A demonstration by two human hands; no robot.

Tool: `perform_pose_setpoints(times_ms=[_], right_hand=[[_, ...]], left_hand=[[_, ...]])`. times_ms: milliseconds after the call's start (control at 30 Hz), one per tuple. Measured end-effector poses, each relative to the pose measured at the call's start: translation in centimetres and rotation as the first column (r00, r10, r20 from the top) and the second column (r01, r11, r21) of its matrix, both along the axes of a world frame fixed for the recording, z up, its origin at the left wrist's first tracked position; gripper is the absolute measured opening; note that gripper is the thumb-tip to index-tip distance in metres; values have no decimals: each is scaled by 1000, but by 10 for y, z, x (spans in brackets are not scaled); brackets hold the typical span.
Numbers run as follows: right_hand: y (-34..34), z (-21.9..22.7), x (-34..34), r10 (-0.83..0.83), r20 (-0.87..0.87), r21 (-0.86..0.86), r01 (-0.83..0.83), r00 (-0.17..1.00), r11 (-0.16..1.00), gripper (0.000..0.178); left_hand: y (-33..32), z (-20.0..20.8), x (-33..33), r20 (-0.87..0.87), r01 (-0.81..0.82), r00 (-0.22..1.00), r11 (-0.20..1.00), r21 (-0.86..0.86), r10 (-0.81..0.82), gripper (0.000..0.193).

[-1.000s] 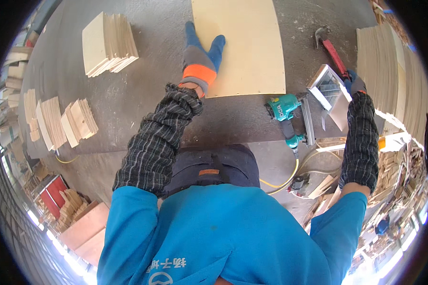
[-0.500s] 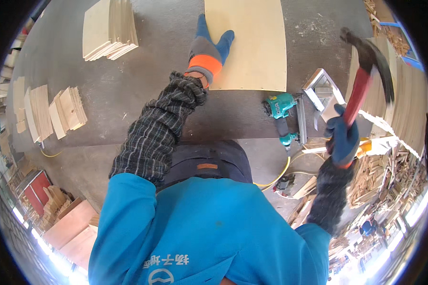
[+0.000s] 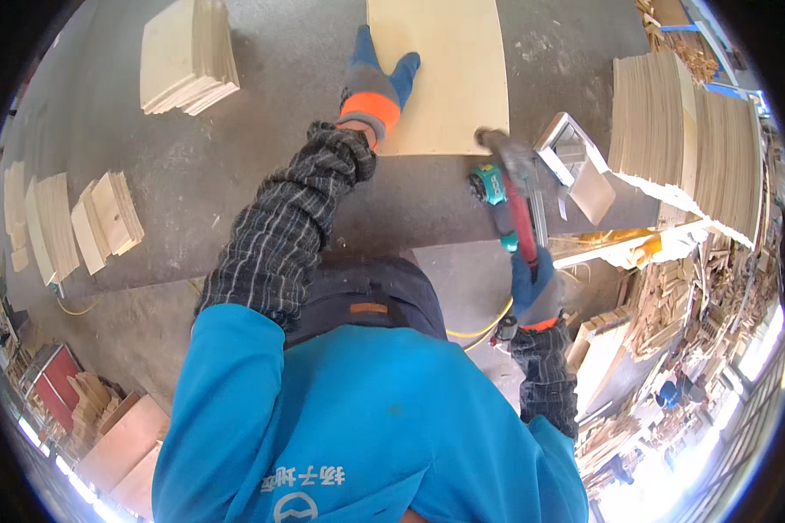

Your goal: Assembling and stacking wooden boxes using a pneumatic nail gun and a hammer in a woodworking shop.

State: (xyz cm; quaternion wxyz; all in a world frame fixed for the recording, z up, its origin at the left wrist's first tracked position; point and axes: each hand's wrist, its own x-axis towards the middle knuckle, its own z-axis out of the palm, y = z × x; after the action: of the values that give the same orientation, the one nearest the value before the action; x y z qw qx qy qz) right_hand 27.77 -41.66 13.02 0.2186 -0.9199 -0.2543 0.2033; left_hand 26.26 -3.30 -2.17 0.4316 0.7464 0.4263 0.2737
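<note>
A pale plywood panel point(image 3: 449, 87) lies flat on the dark table. My gloved left hand point(image 3: 380, 78) is open at its left edge, with the thumb spread over the surface. In my gloved right hand point(image 3: 532, 283) is a claw hammer point(image 3: 520, 222), gripped by its red handle. The hammer's head, slightly blurred, hangs close to the panel's near right corner; I cannot tell whether they touch. Beneath the hammer, partly covered by it, a teal nail gun point(image 3: 488, 185) lies on the table.
A metal-framed box point(image 3: 571, 144) stands right of the nail gun, before tall stacks of thin boards point(image 3: 663, 122). Board stacks point(image 3: 183, 57) and smaller piles point(image 3: 105, 218) occupy the table's left side. A yellow hose point(image 3: 484, 327) hangs below the near edge. Scrap wood point(image 3: 689, 296) lies at right.
My right hand has swung the hammer left, from beside the board stacks to above the nail gun by the panel's corner. My left hand stays on the panel. The whole view has shifted slightly.
</note>
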Motion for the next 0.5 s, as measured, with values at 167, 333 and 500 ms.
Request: perform_pose_setpoints(times_ms=[167, 333, 500], right_hand=[[-4, 31, -26, -169, -108, 492, 200, 980, 847, 46], [-16, -44, -38, -151, -1, 332, 143, 989, 932, 41], [-15, -24, -30, -202, -129, -8, 203, 971, 979, 25]], left_hand=[[3, 12, -4, 31, -1, 999, 994, -109, 5, 90], [2, 29, -6, 32, 15, 999, 985, -170, -9, 91], [-4, 10, -1, 1, -24, 1000, 992, -127, 24, 94]])
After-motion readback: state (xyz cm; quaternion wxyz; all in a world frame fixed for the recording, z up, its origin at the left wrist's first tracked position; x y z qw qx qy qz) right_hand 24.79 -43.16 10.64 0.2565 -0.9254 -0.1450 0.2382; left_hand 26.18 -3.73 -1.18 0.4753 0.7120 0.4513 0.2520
